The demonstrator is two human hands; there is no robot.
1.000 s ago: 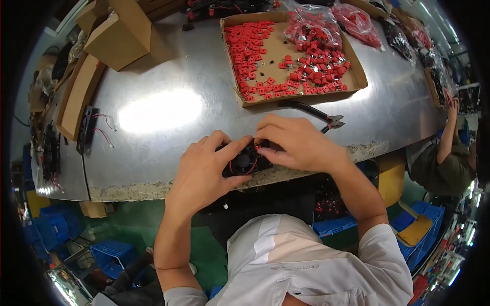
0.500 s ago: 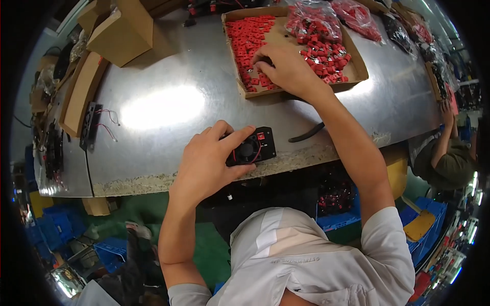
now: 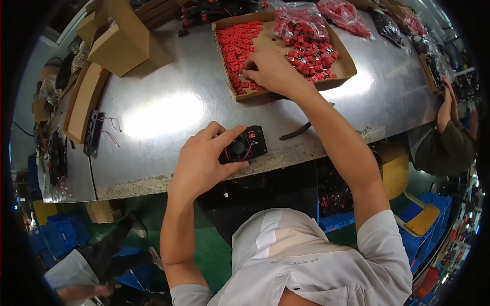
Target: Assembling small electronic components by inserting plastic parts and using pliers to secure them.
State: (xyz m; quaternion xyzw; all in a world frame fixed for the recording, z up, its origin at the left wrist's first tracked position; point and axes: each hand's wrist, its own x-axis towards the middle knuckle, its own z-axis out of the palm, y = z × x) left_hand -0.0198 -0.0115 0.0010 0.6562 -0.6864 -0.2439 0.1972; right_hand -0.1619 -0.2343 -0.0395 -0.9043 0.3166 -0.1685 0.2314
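Note:
My left hand [image 3: 200, 155] grips a black fan unit [image 3: 239, 149] at the front edge of the metal table, thumb and fingers on opposite sides of the fan. A small red connector [image 3: 252, 134] and thin red wires show on the unit's black plate. Over the shallow cardboard tray [image 3: 343, 50], my right hand [image 3: 275, 71] has its fingers curled down among small red plastic pieces [image 3: 236, 43]. Those fingertips are drawn together, and anything between them is hidden. More red pieces with metal parts [image 3: 312, 57] lie loose on the tray's right side, partly under a clear bag [image 3: 301, 21].
A dark curved cable or handle [image 3: 296, 131] lies between the tray and the edge. At left stand an open carton [image 3: 122, 48], a long cardboard box [image 3: 84, 104] and a black fan strip [image 3: 92, 132] with wires. Co-workers are at right [image 3: 449, 137] and lower left [image 3: 76, 270].
The view has shifted slightly, moving the tray leftward in the picture. My right hand stays low over the red pieces, and my left keeps its hold. A co-worker at lower left shows more.

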